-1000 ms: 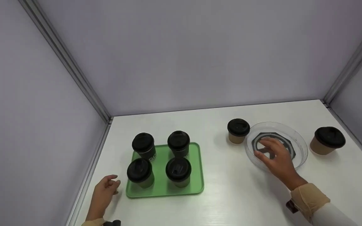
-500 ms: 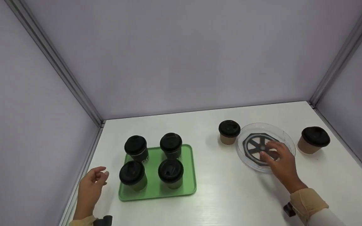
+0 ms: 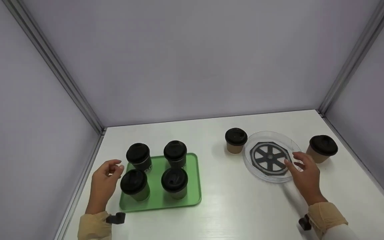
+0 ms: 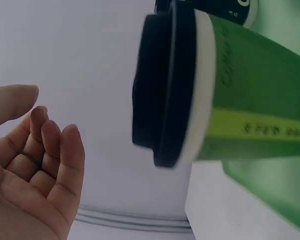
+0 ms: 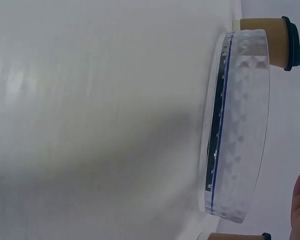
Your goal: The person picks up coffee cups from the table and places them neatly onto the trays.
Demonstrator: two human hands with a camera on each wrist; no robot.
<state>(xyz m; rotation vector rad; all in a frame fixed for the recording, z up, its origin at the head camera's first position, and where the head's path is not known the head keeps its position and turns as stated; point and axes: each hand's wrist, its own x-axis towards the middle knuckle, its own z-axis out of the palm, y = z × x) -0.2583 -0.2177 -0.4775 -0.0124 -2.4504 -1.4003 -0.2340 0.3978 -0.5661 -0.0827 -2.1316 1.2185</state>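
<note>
The left hand [image 3: 103,182], fingers loosely curled, is hovering beside a green paper cup [image 4: 257,90] reading "Coffee", its yellow band's print blurred. A white-lettered black cup [image 3: 143,165] is sharing the green tray [image 3: 193,181]. A clear round dish [image 3: 262,177] is lying between two brown cups [image 3: 235,148]; the right hand [image 3: 307,178], thumb and fingers parted, is hovering by the dish's right edge.

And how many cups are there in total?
6: back left cup, back right cup, front left cup and front right cup on the tray; left cup and right cup beside the dish.
</note>
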